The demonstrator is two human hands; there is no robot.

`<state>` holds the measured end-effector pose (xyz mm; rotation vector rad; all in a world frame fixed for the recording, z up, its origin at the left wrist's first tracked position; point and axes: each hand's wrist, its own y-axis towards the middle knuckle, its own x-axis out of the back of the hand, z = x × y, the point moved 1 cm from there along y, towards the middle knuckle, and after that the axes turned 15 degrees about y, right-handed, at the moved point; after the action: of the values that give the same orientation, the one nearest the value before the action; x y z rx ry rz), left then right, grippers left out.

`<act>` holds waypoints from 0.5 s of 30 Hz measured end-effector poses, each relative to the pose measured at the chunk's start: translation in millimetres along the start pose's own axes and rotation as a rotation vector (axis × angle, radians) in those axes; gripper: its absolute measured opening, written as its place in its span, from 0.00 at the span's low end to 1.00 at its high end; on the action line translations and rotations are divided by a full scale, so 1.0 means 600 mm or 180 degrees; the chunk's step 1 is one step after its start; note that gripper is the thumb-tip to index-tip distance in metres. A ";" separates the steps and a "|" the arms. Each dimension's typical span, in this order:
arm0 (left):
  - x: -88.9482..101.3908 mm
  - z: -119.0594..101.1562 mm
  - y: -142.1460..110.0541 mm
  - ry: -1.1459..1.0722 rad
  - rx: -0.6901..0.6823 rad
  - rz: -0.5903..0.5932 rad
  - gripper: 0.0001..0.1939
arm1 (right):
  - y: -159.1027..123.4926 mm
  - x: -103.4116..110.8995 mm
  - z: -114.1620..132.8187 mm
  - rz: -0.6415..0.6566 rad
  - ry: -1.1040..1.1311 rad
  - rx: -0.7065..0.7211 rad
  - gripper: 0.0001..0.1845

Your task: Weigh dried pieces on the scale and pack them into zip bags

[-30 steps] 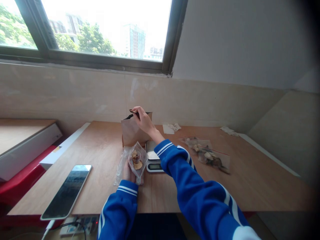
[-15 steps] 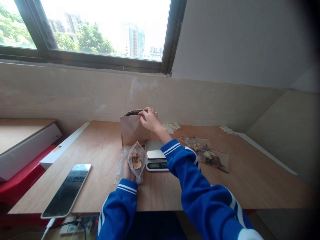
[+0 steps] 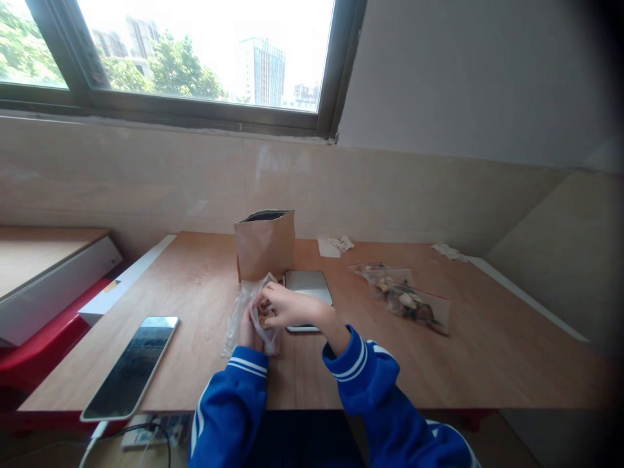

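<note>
Two hands work at one clear bag (image 3: 270, 336): my left hand (image 3: 246, 333) grips it, most fingers hidden; my right hand (image 3: 280, 303) has its fingers at the mouth, by dried slices (image 3: 264, 314). I cannot tell whether those fingertips are closed. The bag is beside the scale (image 3: 308, 283). A slack left grip could spill slices; a dropped right wrist could jog the scale

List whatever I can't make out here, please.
All in the head view:
Display of the silver-topped white scale: behind the right hand.
Most of the left hand: behind the clear plastic bag.
Contents of the upright brown paper bag: its front wall hides them.
Far end of the white charging cable: cut off by the bottom edge.
Pieces in the red-edged clear pouches: blurred.
</note>
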<state>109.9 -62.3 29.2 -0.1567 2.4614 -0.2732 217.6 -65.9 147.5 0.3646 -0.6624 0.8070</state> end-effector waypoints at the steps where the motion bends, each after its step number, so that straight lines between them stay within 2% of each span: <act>1: 0.000 0.000 0.000 -0.0039 0.0007 -0.0006 0.12 | 0.000 -0.011 -0.011 -0.0179 -0.0109 -0.0019 0.20; 3: -0.001 -0.001 -0.002 -0.0116 0.0045 -0.0055 0.14 | 0.001 -0.027 -0.027 -0.0363 -0.0258 0.0002 0.25; 5: -0.003 -0.004 -0.005 -0.0116 0.0162 -0.0136 0.13 | 0.003 -0.039 -0.039 -0.0406 -0.0348 -0.0013 0.26; 10: -0.004 -0.009 -0.012 0.0023 0.0350 -0.0363 0.11 | 0.010 -0.053 -0.056 -0.0586 -0.0630 -0.0014 0.20; 15: -0.004 -0.011 -0.013 0.0092 0.0336 -0.0343 0.13 | 0.008 -0.054 -0.060 -0.0722 -0.0717 0.0000 0.17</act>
<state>108.3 -68.6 37.5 -0.2419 2.4641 -0.4541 212.1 -61.1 99.3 0.5259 -0.8147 0.5541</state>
